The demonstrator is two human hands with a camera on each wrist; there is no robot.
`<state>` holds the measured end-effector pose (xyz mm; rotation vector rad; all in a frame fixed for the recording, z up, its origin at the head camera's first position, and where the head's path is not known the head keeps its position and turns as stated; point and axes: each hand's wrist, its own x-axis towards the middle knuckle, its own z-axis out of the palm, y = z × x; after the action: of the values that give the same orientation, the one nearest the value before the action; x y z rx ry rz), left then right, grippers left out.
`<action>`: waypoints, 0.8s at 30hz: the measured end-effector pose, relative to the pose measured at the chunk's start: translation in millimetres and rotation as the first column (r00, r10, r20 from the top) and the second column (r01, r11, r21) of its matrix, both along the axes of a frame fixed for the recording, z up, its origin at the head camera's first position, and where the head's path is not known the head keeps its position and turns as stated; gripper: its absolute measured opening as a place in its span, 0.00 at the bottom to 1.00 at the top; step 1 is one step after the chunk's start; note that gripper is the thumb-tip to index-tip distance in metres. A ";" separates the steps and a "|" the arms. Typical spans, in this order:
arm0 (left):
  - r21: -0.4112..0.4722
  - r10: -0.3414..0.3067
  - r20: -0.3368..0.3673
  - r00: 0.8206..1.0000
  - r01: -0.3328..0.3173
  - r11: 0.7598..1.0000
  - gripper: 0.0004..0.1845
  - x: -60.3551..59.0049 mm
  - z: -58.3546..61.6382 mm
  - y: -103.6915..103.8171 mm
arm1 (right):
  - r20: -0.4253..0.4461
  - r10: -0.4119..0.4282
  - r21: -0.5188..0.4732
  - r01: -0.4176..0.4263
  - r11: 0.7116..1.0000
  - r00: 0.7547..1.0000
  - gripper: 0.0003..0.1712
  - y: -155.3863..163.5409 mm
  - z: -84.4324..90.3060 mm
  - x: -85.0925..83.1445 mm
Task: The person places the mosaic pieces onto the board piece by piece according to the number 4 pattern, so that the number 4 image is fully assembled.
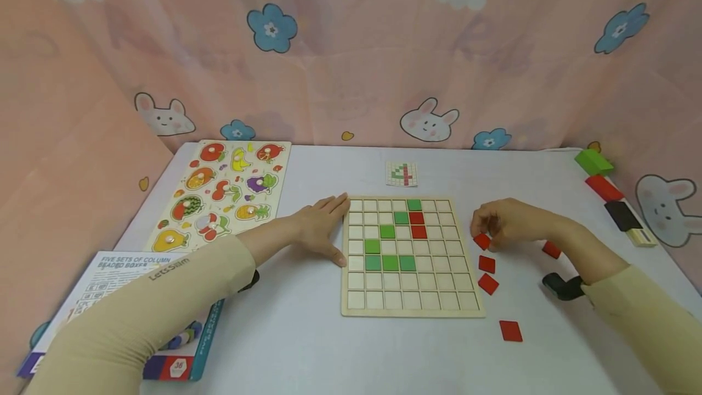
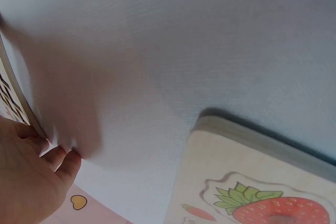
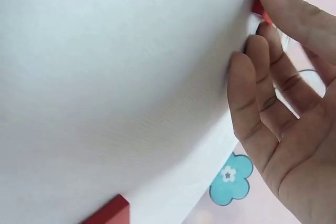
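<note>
A square wooden grid board lies flat on the white table. Green tiles form a diagonal and a short row in its cells, and two red tiles sit one above the other. Along the board's left edge rests my left hand, fingers extended and thumb spread. To the right of the board, my right hand pinches a red tile between thumb and fingers, low over the table. Several loose red tiles lie near that hand. In the right wrist view, the pinched tile is partly hidden by the thumb.
A small pattern card lies behind the board. At left are a fruit puzzle board and a printed box. Green, red, black and pale stacks stand along the right edge, the red stack among them. A patterned curtain hangs behind.
</note>
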<state>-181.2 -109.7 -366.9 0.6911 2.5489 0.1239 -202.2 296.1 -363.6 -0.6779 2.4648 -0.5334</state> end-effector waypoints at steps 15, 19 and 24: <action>0.000 0.011 0.008 1.000 -0.011 1.000 0.68 -0.4 -0.5 -0.1 | -0.056 -0.037 -0.152 0.029 0.988 0.998 0.07 -47.9 19.4 3.8; 0.007 0.012 0.011 1.000 -0.012 1.000 0.68 0.4 -0.1 0.0 | -0.059 -0.015 -0.199 0.003 0.980 0.998 0.06 -68.9 15.7 8.7; 0.010 0.011 0.011 1.000 -0.011 1.000 0.68 1.3 0.8 0.6 | -0.073 0.035 -0.226 -0.051 0.973 0.997 0.08 -85.4 10.3 14.0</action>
<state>-179.8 -109.2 -366.1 0.6788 2.5432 0.1440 -188.2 210.6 -353.3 -0.8516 2.4682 -0.7974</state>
